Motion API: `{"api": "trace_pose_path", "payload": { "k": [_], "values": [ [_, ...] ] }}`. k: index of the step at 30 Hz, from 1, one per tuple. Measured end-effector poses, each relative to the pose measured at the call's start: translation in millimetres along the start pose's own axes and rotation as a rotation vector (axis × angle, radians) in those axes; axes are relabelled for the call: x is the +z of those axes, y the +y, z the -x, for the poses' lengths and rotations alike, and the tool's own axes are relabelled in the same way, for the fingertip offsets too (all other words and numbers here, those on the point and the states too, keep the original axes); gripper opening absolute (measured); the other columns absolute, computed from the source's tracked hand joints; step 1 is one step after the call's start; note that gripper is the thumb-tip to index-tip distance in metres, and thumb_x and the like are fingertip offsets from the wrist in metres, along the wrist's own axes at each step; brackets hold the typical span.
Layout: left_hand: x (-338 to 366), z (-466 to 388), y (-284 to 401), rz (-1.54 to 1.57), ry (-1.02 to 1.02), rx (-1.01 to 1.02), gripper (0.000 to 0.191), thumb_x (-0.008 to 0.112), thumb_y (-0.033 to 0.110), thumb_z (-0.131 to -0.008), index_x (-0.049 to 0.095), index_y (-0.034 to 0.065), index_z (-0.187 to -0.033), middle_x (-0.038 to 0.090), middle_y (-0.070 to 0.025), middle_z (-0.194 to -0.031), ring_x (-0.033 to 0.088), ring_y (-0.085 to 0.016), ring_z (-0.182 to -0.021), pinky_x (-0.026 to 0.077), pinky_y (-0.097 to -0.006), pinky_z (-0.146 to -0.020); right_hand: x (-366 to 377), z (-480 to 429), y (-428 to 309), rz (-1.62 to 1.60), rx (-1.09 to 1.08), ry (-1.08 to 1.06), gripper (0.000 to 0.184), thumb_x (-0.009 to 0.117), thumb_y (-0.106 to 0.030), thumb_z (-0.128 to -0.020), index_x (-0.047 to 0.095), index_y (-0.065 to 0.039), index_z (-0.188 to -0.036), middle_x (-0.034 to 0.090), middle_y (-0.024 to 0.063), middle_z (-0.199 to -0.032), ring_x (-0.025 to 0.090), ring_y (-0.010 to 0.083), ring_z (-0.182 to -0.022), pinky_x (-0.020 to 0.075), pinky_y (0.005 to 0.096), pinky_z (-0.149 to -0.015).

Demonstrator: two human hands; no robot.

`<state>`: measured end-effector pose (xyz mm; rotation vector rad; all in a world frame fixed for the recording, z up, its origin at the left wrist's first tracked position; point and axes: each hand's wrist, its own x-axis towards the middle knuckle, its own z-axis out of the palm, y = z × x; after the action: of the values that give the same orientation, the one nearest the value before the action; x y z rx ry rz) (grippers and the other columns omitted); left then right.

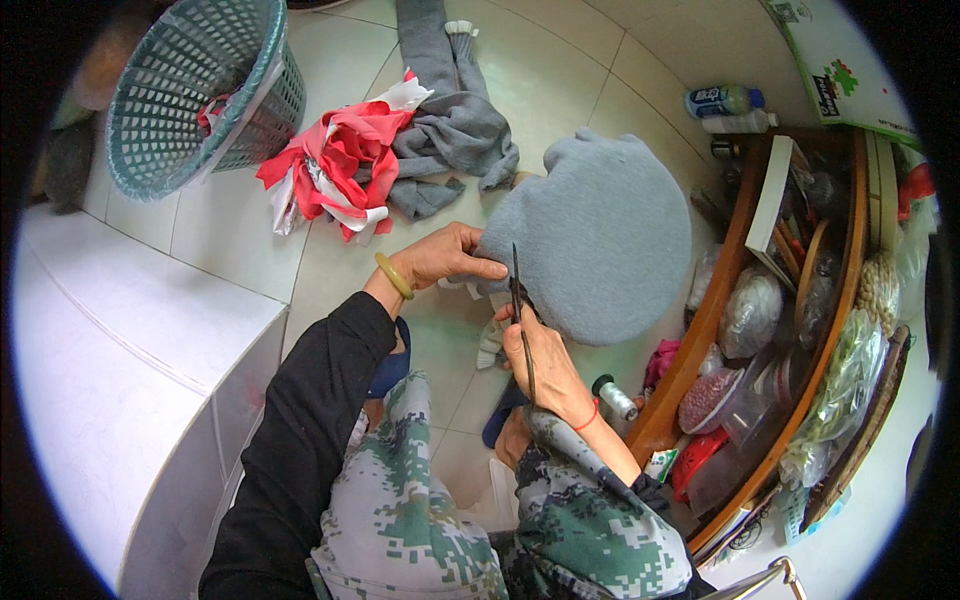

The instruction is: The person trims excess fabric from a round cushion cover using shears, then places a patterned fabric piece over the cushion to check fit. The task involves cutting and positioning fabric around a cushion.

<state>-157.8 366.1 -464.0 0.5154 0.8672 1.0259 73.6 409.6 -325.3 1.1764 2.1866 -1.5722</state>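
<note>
Thick grey fabric (600, 232), rounded and knobbly at its upper edge, spreads in front of me. My left hand (450, 259) pinches its left edge between thumb and fingers. In my right hand (544, 356) is a pair of dark scissors (516, 281), the pointed blade upright against the fabric's lower left edge; how far the blades are apart cannot be told. A whitish piece of cloth (491, 345) hangs below the fabric. Beyond my left hand lie crumpled red and white cloth strips (349, 172) and a heap of grey knitted cloth (450, 135) on the floor.
A green plastic basket (289, 97) with a plastic liner stands at the upper left. A white ledge (127, 300) is at the left. On the right, a wooden cabinet (705, 330) holds bagged goods. A thread spool (616, 397) and plastic bottles (724, 101) lie near it.
</note>
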Motion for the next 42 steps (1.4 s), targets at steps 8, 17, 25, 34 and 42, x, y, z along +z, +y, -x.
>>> {"api": "trace_pose_path", "payload": {
  "k": [8, 17, 25, 34, 42],
  "values": [
    [2, -2, -2, 0.017, -0.022, -0.011, 0.034, 0.091, 0.020, -0.094, 0.081, 0.0026, -0.122, 0.082, -0.0011, -0.111, 0.072, -0.009, -0.097, 0.057, -0.0278, -0.089, 3, -6, 2, -0.037, 0.009, 0.060, 0.074, 0.032, -0.069, -0.115, 0.058, 0.000, -0.122, 0.068, 0.0283, -0.085, 0.070, 0.0559, -0.088, 0.0539, 0.0610, -0.080],
    [-3, -7, 2, -0.044, -0.031, 0.012, 0.034, 0.090, 0.016, -0.095, 0.081, 0.0021, -0.124, 0.081, 0.0003, -0.113, 0.070, -0.008, -0.098, 0.057, -0.0284, -0.090, 4, -4, 4, -0.238, 0.140, -0.039, 0.088, 0.029, -0.081, -0.110, 0.060, 0.000, -0.124, 0.057, 0.0117, -0.073, 0.066, 0.0300, -0.068, 0.0586, 0.0469, -0.067],
    [-3, -1, 4, -0.037, -0.019, -0.014, 0.036, 0.091, 0.018, -0.094, 0.081, 0.0019, -0.124, 0.081, -0.0001, -0.114, 0.070, -0.008, -0.099, 0.056, -0.0285, -0.090, 9, -3, 6, -0.167, -0.019, 0.010, 0.085, 0.024, -0.077, -0.113, 0.058, 0.001, -0.126, 0.059, 0.0176, -0.080, 0.069, 0.0360, -0.072, 0.0554, 0.0478, -0.067],
    [-1, -2, 12, -0.128, -0.045, 0.008, 0.035, 0.089, 0.020, -0.095, 0.081, 0.0018, -0.124, 0.081, 0.0009, -0.113, 0.069, -0.007, -0.098, 0.056, -0.0280, -0.091, 7, -4, 9, -0.148, 0.067, 0.029, 0.084, 0.029, -0.076, -0.113, 0.060, 0.002, -0.114, 0.053, 0.0171, -0.064, 0.062, 0.0324, -0.049, 0.0508, 0.0461, -0.054],
    [-5, -1, 12, -0.039, -0.022, 0.022, 0.034, 0.089, 0.019, -0.095, 0.081, 0.0014, -0.123, 0.081, 0.0005, -0.113, 0.070, -0.007, -0.098, 0.055, -0.0272, -0.092, 9, 3, 5, -0.280, 0.048, -0.026, 0.090, 0.029, -0.081, -0.110, 0.058, 0.002, -0.133, 0.057, 0.0126, -0.075, 0.069, 0.0317, -0.073, 0.0554, 0.0460, -0.069]
  ]
}}
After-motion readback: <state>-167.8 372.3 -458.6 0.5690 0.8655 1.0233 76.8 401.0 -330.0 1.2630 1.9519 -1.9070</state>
